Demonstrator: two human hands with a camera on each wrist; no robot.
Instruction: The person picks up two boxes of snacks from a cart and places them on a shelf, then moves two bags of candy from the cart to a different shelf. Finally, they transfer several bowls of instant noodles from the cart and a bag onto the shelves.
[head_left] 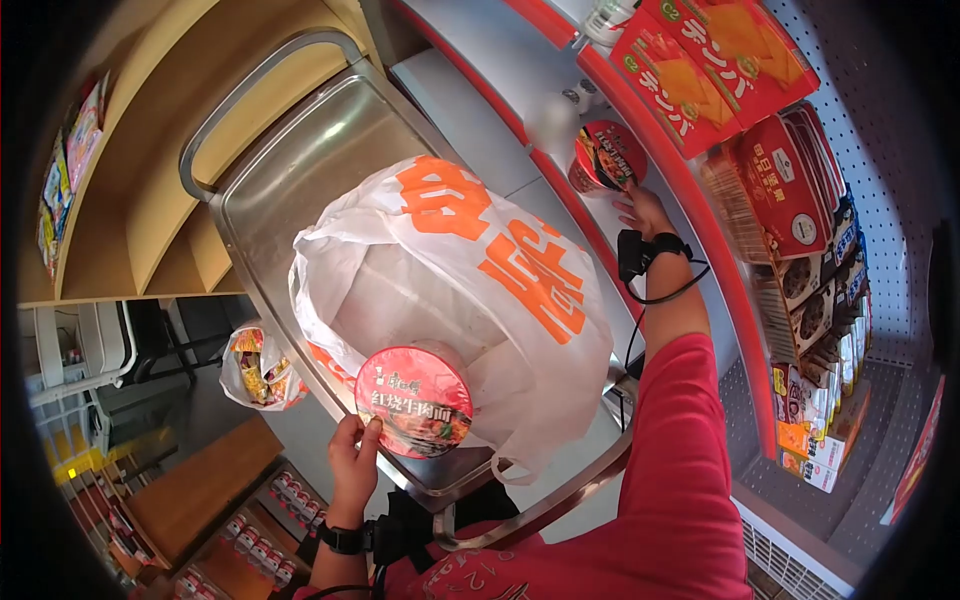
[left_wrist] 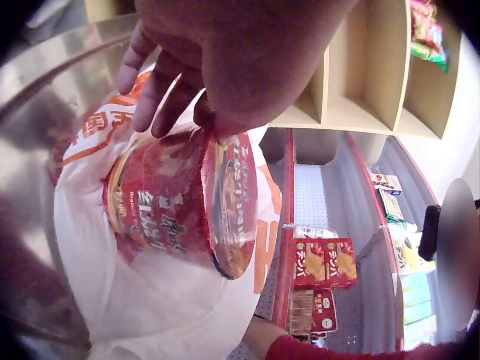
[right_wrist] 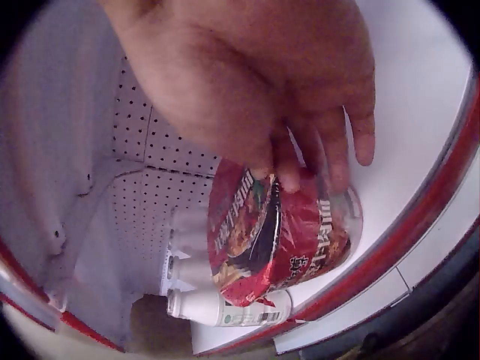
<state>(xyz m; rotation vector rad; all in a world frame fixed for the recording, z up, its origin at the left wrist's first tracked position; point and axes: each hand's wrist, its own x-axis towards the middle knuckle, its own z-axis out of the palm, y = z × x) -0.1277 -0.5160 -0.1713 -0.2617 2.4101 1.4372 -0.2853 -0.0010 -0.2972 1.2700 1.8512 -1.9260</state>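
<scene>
My left hand (head_left: 354, 465) pinches the rim of a red instant noodle bowl (head_left: 414, 402), its printed lid facing up in the head view. That bowl is held at the mouth of a white plastic bag (head_left: 545, 370) with orange lettering. In the left wrist view the side of the bowl (left_wrist: 161, 206) overlaps the bag. My right hand (head_left: 645, 212) reaches to the shelf and grips the edge of a second red noodle bowl (head_left: 610, 155). The right wrist view shows thumb and fingertips at the edge of this bowl (right_wrist: 244, 232), which is tilted beside white bottles (right_wrist: 195, 306).
The bag stands on a metal cart (head_left: 300, 150) with a raised handle (head_left: 215, 110). Red-edged shelves on the right hold red snack boxes (head_left: 680, 75) and other packages. Wooden shelving (head_left: 140, 150) is at the left. A smaller snack bag (head_left: 262, 370) is beside the cart.
</scene>
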